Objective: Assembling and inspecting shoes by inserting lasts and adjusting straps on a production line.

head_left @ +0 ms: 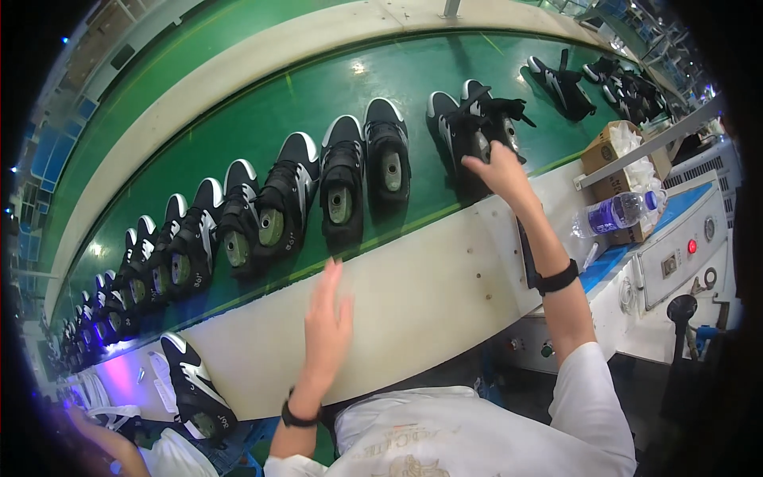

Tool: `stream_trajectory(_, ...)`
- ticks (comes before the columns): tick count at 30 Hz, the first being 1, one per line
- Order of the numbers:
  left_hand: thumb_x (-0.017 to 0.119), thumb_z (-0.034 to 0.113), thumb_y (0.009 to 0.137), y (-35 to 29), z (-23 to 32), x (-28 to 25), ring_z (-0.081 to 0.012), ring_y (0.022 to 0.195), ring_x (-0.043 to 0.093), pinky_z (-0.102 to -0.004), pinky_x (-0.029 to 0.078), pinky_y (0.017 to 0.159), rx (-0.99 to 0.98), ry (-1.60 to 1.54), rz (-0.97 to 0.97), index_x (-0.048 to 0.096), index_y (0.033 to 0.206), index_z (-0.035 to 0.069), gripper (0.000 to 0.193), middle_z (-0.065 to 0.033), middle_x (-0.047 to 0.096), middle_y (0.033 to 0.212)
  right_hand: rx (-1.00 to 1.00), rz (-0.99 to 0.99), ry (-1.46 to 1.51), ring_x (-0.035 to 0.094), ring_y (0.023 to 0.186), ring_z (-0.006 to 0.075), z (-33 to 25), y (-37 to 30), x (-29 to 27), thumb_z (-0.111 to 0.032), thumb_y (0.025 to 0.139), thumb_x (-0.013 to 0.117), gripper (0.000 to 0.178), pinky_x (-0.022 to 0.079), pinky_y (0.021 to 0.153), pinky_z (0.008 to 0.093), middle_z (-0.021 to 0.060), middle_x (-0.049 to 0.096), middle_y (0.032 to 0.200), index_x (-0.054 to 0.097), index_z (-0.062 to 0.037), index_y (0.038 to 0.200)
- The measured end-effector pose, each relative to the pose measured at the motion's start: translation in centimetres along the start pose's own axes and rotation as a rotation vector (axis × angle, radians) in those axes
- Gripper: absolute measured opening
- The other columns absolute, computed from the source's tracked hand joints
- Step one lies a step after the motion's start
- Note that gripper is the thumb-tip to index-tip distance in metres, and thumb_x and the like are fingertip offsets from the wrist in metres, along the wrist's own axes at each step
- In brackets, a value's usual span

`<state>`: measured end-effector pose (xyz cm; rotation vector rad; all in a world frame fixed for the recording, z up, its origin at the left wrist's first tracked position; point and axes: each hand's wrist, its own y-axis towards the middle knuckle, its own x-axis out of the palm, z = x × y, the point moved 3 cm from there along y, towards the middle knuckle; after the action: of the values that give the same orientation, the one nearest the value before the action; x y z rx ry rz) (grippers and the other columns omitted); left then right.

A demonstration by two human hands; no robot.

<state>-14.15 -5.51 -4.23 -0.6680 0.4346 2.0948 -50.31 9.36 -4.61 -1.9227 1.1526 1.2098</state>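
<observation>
A green conveyor belt curves across a factory floor from far right to near left, carrying pairs of black-and-white shoes, with a pale ledge along its near side.

The right hand reaches out over the ledge and lies on the pair of shoes toward the right of the belt; its fingers are loosely curled on the near shoe's heel, but whether they actually grip it cannot be told. The left hand hovers above the ledge, open and flat, holding nothing.

The hold looks shallow, so the shoe could tip or slide off the belt's near edge if pulled by the heel alone. Its loose laces could snag the partner shoe and drag it along. The neighbouring pair stands just to the left, close enough to be knocked by a sideways sweep.

The ledge gives open room between the hands. To the right it is crowded: a water bottle, a cardboard box and a control panel sit near the right forearm. At the near left, another person's hand works beside a single shoe.
</observation>
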Motion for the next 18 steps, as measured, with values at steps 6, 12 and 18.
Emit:
stream_trajectory(6,0.061,0.005,0.088,-12.9,-2.2,2.2,-0.0387,0.143,0.032,-0.048,0.026,0.118,-0.013,0.067,-0.184,0.052,0.136,0.003,0.049,-0.0209,0.04,0.151,0.009,0.095,0.048,0.068,0.09,0.0376,1.2,1.8,2.0,-0.036,0.075,0.082,0.052,0.053,0.079,0.0411,0.0228,0.069,0.097,0.061,0.0063,0.096)
stream_trajectory(12,0.062,0.009,0.088,-14.1,-1.3,2.9,-0.0398,0.145,0.027,-0.0512,0.024,0.118,-0.017,0.012,-0.218,0.053,0.133,0.002,0.046,-0.0182,0.038,0.153,0.17,-0.287,0.702,0.062,0.078,0.0115,-1.8,-5.2,-4.3,-0.027,0.082,0.077,0.039,0.049,0.073,0.0286,0.0053,0.069,0.087,0.068,0.0047,0.102)
stream_trajectory(18,0.062,0.035,0.095,-12.7,1.6,2.7,-0.0441,0.141,0.032,-0.0432,0.033,0.113,-0.217,-0.338,-0.162,0.022,0.152,-0.002,0.079,-0.0301,0.033,0.151,0.105,-0.325,0.541,0.058,0.073,0.009,-6.7,-23.0,-2.0,-0.019,0.086,0.073,0.028,0.046,0.061,0.0249,0.002,0.065,0.085,0.064,0.0026,0.101)
